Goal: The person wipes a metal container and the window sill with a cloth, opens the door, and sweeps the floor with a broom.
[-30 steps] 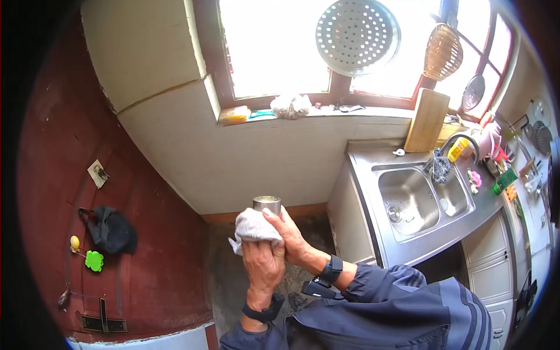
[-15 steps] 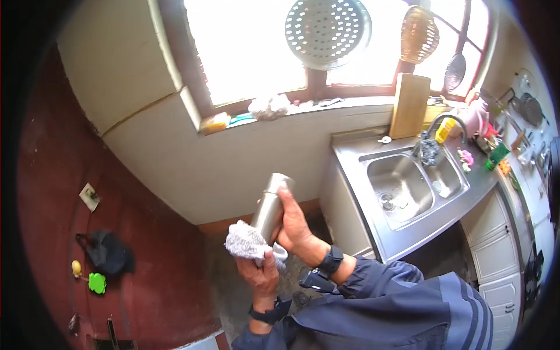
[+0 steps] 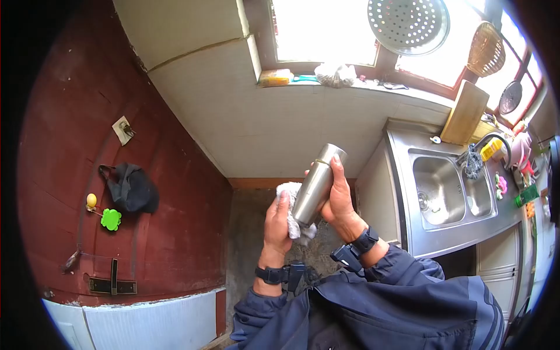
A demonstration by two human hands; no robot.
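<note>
A steel thermos bottle (image 3: 315, 188) hangs tilted in the air, its top leaning to the upper right. My right hand (image 3: 341, 201) is wrapped round its upper and middle part from the right side, thumb near the top. Against the bottle's lower left side is a light grey cloth (image 3: 290, 192). My left hand (image 3: 277, 224) holds this cloth, with the thumb pointing up over it. Part of the cloth hangs behind and below the bottle's base. The fingers behind the cloth are mostly hidden.
A double steel sink (image 3: 438, 195) is at the right, with a cutting board (image 3: 465, 114) behind it. A strainer (image 3: 408, 24) hangs at the window. On the red door (image 3: 64, 146) at the left hangs a dark cap (image 3: 132, 188). Small items line the windowsill.
The view has swung left. The bottle, earlier partly covered by cloth, shows its full length, tilted. My left hand and the cloth have moved from the bottle's base up along its left side.
</note>
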